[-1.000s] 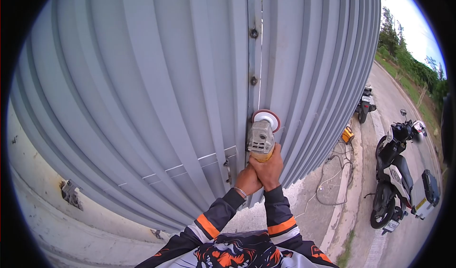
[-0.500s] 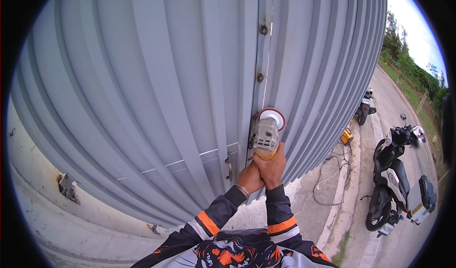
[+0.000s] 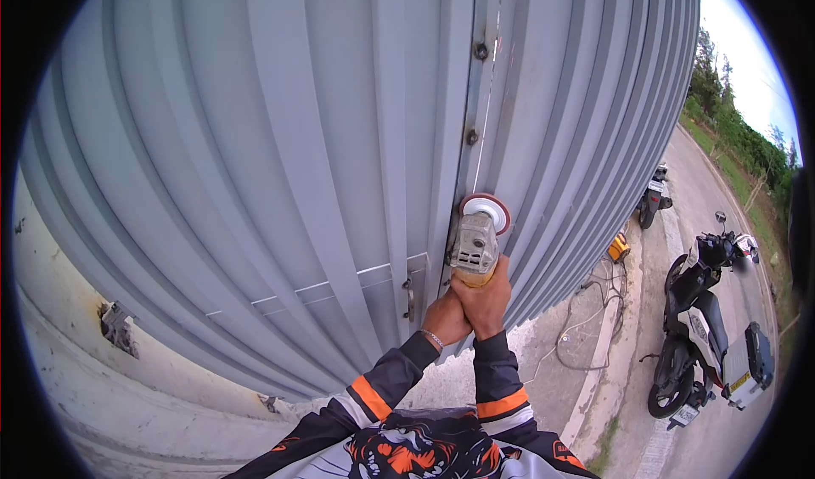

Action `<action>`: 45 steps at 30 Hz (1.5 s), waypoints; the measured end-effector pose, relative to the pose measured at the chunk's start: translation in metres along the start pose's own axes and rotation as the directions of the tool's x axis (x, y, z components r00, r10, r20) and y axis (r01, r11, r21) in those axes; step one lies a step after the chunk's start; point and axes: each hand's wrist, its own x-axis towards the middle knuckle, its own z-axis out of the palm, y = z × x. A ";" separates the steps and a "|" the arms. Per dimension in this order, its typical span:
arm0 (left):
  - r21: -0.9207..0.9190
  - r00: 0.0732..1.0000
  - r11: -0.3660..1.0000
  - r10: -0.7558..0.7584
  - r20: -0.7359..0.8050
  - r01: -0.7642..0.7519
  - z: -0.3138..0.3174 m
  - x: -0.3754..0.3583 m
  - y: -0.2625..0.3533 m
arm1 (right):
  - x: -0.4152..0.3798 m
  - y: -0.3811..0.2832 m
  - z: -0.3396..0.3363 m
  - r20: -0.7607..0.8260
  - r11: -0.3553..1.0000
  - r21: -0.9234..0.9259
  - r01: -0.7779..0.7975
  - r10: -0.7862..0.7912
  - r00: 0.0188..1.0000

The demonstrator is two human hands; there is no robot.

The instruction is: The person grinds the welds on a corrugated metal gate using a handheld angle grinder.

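Both my hands grip the yellow handle of an angle grinder. My left hand wraps it from below and my right hand closes over it from the right. The grinder's grey head points upward, and its reddish disc lies against the vertical seam where two grey corrugated metal panels meet. Bolts run up that seam above the disc. My sleeves are dark with orange bands.
A concrete base runs under the metal wall. A yellow device and a loose cable lie on the pavement to the right. Two motorbikes stand near the kerb, one close and one farther off, beside a road with trees.
The grinder and both hands keep their hold at the seam. The view has shifted slightly, so the seam and bolts sit farther right and the disc a little lower along it.
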 end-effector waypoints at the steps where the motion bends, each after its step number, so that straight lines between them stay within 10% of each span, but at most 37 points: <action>1: -0.002 1.000 1.000 -0.022 0.014 0.022 0.001 -0.001 -0.002 | -0.001 0.000 0.000 -0.004 1.000 0.004 0.004 -0.004 1.000; 45: -0.094 0.989 0.986 -0.131 0.068 0.138 -0.002 -0.002 0.003 | -0.002 0.003 0.003 -0.005 0.998 -0.018 -0.056 0.056 0.998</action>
